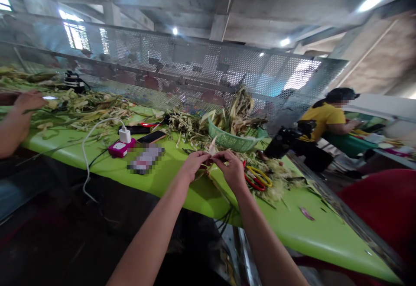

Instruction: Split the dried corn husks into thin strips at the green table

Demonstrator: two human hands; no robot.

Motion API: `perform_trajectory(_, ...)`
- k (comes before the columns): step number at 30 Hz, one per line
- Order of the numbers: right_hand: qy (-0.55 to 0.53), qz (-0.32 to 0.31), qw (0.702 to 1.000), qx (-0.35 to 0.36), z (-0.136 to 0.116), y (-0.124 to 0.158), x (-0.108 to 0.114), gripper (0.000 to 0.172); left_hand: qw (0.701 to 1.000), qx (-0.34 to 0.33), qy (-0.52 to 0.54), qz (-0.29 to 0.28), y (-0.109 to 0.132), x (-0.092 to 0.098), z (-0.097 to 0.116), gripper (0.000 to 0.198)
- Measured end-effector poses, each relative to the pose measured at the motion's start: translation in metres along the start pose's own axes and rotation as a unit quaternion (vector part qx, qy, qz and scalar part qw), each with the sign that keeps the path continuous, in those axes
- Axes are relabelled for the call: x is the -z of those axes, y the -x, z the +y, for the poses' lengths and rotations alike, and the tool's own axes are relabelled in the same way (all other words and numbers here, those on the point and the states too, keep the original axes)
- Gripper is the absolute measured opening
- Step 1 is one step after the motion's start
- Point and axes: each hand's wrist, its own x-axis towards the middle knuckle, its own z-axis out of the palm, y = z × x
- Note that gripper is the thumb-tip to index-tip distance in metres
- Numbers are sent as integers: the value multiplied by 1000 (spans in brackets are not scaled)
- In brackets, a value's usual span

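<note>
My left hand (pixel 194 163) and my right hand (pixel 232 170) meet over the green table (pixel 182 186), both pinched on a pale dried husk strip (pixel 212 147) whose tip sticks up between them. More dried husks lie under and around my hands. Scissors with red and yellow handles (pixel 258 177) rest just right of my right hand. A green plastic basket (pixel 232 140) heaped with husks stands right behind my hands.
A pink power strip with a white charger (pixel 121 145) and a phone (pixel 151 137) lie to the left. Another person's hand (pixel 27 102) works in husks at far left. A person in yellow (pixel 325 119) sits at right. Perforated metal screen (pixel 201 71) backs the table.
</note>
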Motion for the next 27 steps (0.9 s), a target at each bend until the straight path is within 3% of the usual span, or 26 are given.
perform_trajectory(16,-37,47,997,-41,6,2,-4,10,1000,-12,-5,-24,3,-5,2,28)
perform_trajectory(22,-68,69,994,-58,4,1,-6,26,999,-31,-2,-5,-2,-6,-2,28)
perform_trajectory(27,-42,69,995,-63,2,2,-4,24,999,-47,-18,-8,0,-8,-1,24)
